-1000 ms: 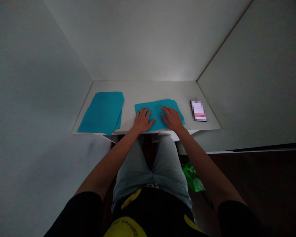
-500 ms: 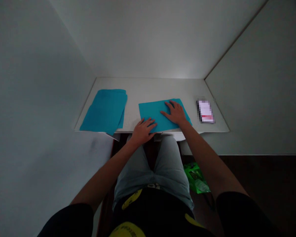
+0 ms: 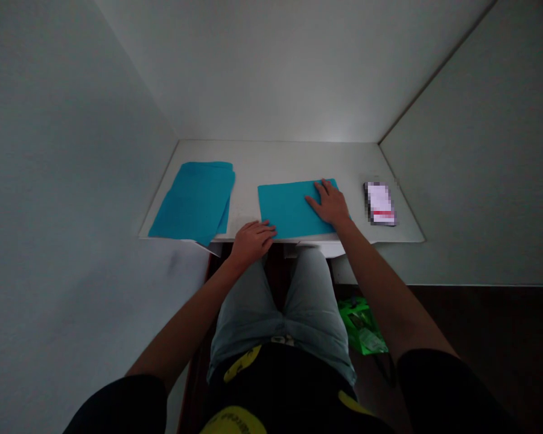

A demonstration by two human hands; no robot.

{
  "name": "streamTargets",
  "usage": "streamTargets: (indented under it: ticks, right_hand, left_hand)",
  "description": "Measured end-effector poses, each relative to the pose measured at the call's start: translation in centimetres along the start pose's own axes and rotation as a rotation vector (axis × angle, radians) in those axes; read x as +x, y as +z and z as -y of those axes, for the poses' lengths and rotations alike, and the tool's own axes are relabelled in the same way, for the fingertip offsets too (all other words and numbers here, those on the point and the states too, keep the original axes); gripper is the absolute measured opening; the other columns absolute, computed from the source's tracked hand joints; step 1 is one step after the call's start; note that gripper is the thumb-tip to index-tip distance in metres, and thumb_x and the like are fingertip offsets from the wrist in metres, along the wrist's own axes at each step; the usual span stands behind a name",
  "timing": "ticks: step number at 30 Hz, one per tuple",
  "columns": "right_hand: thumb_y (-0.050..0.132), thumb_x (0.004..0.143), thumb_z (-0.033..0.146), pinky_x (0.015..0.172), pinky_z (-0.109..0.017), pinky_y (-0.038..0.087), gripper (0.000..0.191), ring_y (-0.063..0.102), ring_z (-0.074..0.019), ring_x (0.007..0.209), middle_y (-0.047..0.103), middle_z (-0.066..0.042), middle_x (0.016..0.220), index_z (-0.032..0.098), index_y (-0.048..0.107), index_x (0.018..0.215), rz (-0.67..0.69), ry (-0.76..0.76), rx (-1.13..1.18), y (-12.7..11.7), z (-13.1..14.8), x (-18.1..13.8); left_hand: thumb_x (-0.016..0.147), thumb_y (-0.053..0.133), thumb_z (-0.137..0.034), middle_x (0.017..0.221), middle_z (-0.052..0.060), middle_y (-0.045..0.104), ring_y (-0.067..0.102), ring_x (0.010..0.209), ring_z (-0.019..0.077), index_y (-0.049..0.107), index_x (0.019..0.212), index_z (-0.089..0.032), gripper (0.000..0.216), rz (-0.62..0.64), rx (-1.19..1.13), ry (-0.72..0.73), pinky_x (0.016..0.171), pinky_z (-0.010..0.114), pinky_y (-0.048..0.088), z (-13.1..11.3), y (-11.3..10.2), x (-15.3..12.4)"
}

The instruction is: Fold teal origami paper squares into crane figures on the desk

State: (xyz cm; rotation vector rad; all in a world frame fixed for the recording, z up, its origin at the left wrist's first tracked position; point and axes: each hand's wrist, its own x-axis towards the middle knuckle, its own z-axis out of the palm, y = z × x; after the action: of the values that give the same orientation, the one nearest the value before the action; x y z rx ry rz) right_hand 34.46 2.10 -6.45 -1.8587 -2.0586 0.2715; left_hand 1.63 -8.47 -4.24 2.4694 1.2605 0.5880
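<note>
A folded teal cloth (image 3: 287, 208) lies flat on the white shelf-like table (image 3: 298, 160) in front of me. My right hand (image 3: 331, 202) rests flat on its right part, fingers stretched out. My left hand (image 3: 252, 238) sits at the table's front edge by the cloth's lower left corner, fingers spread and touching that corner. A second stack of teal cloths (image 3: 194, 200) lies to the left, partly hanging over the front edge.
A small pixelated object (image 3: 380, 204), white with a red band, lies at the table's right end. White walls close in on the left, back and right. A green bag (image 3: 359, 328) lies on the dark floor beside my right leg.
My left hand has slid back from the cloth's middle to its lower left corner at the table's edge. My right hand has moved right across the cloth, which now lies smoother.
</note>
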Motion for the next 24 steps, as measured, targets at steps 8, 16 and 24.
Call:
streamTargets:
  ticks: [8, 16, 24]
  right_hand:
    - [0.045, 0.102, 0.084, 0.138, -0.067, 0.019, 0.098, 0.022, -0.0444, 0.171, 0.027, -0.019, 0.185, 0.018, 0.040, 0.174, 0.009, 0.054, -0.041, 0.3, 0.6, -0.3]
    - [0.039, 0.106, 0.080, 0.135, -0.059, 0.031, 0.087, 0.043, -0.0370, 0.163, 0.050, -0.022, 0.172, 0.016, 0.052, 0.163, -0.117, 0.104, 0.240, -0.8, 0.2, 0.1]
    - [0.059, 0.096, 0.085, 0.077, -0.041, 0.062, 0.057, 0.068, -0.0236, 0.078, 0.068, -0.005, 0.083, 0.031, 0.074, 0.109, -0.304, 0.007, 0.834, -8.9, 7.8, -8.7]
  left_hand:
    - [0.100, 0.069, -0.042, 0.158, 0.014, 0.068, 0.054, 0.159, 0.0308, 0.070, 0.150, -0.019, 0.055, -0.067, 0.061, 0.013, 0.138, 0.052, 0.034, -1.5, -0.3, 0.8]
    - [0.104, 0.064, -0.042, 0.185, 0.019, 0.026, 0.024, 0.173, 0.0353, 0.035, 0.176, -0.016, 0.082, 0.154, 0.238, 0.029, 0.141, 0.059, 0.023, -3.6, 3.8, 3.9]
    - [0.102, 0.059, -0.018, 0.174, 0.012, 0.051, 0.049, 0.162, 0.0300, 0.064, 0.157, -0.025, 0.056, 0.248, 0.078, -0.036, 0.132, 0.050, 0.043, -2.7, 0.4, 1.9]
